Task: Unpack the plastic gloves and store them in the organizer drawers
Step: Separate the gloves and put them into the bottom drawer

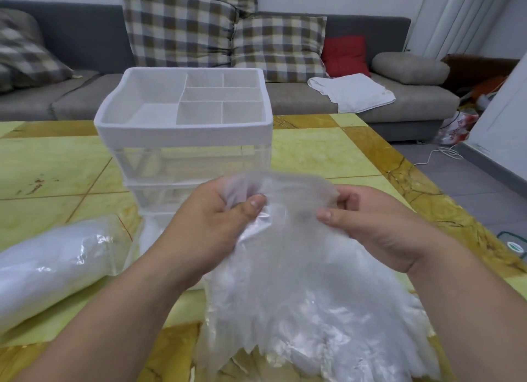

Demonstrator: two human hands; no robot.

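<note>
Glove stack between the 2 hands, left hand and right hand, spreading below them over the table; organizer just beyond the left hand; wrapped pack left of that hand; sofa behind the table.

Probably a home living room: cushioned sofa.
</note>
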